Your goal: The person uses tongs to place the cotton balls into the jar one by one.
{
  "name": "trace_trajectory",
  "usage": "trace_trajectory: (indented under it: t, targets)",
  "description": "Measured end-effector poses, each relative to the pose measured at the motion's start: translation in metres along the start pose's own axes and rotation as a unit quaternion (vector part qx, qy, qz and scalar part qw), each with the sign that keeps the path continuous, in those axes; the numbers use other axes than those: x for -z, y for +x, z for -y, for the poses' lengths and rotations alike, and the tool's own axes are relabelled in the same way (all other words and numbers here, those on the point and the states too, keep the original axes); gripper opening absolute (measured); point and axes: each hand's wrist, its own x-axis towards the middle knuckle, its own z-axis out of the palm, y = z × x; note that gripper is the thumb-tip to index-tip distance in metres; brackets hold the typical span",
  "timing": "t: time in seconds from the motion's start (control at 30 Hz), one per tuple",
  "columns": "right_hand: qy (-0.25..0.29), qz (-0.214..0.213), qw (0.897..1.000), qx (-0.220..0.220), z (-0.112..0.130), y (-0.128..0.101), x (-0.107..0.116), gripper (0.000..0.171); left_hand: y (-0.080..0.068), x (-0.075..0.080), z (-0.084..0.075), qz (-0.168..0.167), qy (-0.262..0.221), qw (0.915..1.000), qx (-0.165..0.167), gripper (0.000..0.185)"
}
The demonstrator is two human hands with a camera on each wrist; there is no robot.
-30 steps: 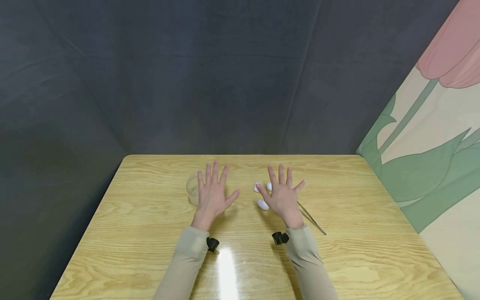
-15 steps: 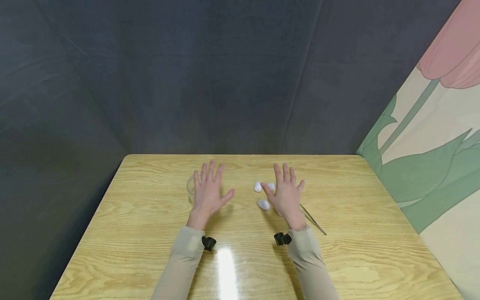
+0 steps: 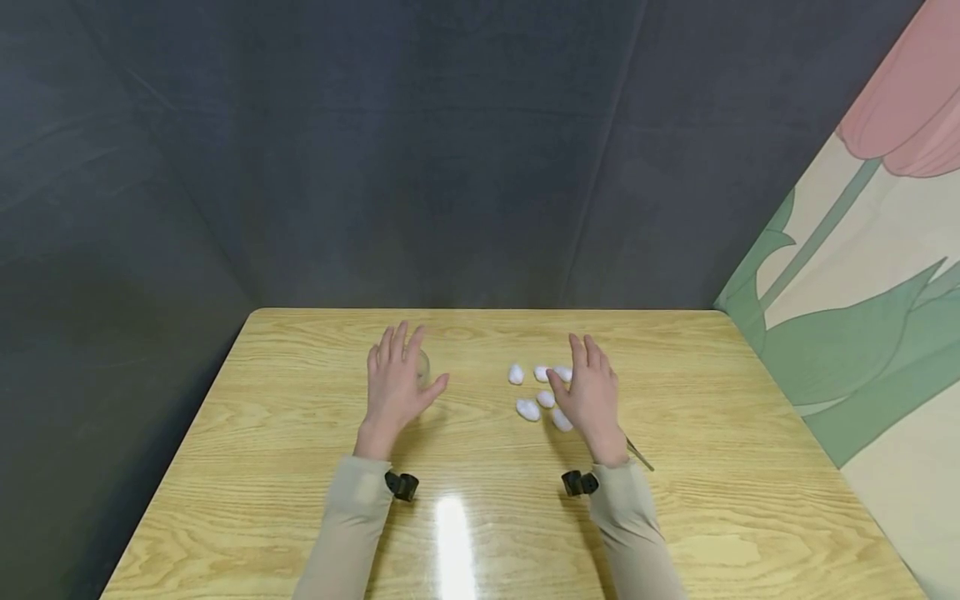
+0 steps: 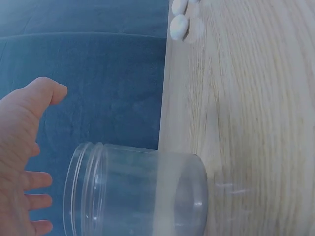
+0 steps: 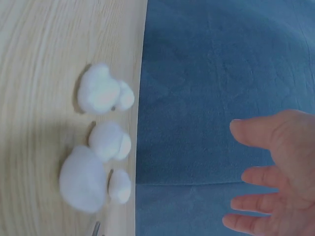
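My left hand (image 3: 393, 387) hovers over the table with fingers spread, holding nothing. A clear jar (image 4: 138, 191), lidless as far as I can see, stands upright below it; in the head view the hand covers most of the jar. My right hand (image 3: 592, 400) is also raised, fingers straight and thumb apart, with nothing in it. Several white cotton balls (image 5: 83, 179) lie in a loose cluster on the table, left of and partly under the right hand. Thin metal tweezers (image 3: 639, 454) lie beside the right wrist, mostly hidden by it.
The wooden table (image 3: 247, 467) ends at a dark curtain (image 3: 420, 167) along the back and left. A flowered cloth (image 3: 862, 333) hangs at the right. Black camera mounts (image 3: 402, 486) sit on both wrists.
Both hands have moved apart, the left hand leftward and the right hand rightward. More cotton balls now show; the jar's right side appears while the tweezers are more covered.
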Motion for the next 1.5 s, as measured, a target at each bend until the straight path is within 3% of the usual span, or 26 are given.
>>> trace_trajectory:
  t: [0.33, 0.6, 0.8, 0.93, 1.13, 1.3, 1.5]
  targets:
    - [0.006, 0.016, 1.0, -0.025, -0.013, -0.005, 0.003, 0.066, -0.006, -0.004, 0.013, -0.022, -0.071, 0.9971, 0.016, 0.081]
    - [0.009, 0.005, 0.999, -0.033, -0.026, -0.008, 0.005, 0.063, -0.009, -0.003, 0.021, -0.04, -0.134, 0.9893, 0.041, 0.092]
    - [0.012, 0.027, 0.998, -0.052, -0.032, -0.013, 0.008, 0.064, -0.012, -0.001, 0.027, -0.035, -0.175, 0.9815, 0.07, 0.096]
    - [0.017, 0.035, 0.997, -0.066, -0.036, -0.015, 0.009, 0.064, -0.015, 0.0, 0.031, -0.024, -0.202, 0.9738, 0.101, 0.1]
    - [0.04, 0.044, 0.995, -0.083, -0.045, -0.021, 0.01, 0.064, -0.021, 0.0, 0.038, -0.004, -0.258, 0.9551, 0.146, 0.102]
    - [0.058, 0.064, 0.991, -0.103, -0.052, -0.026, 0.011, 0.064, -0.027, -0.003, 0.046, 0.006, -0.306, 0.939, 0.157, 0.103]
    - [0.061, 0.08, 0.987, -0.123, -0.061, -0.031, 0.012, 0.06, -0.032, -0.009, 0.054, 0.016, -0.325, 0.9308, 0.166, 0.101]
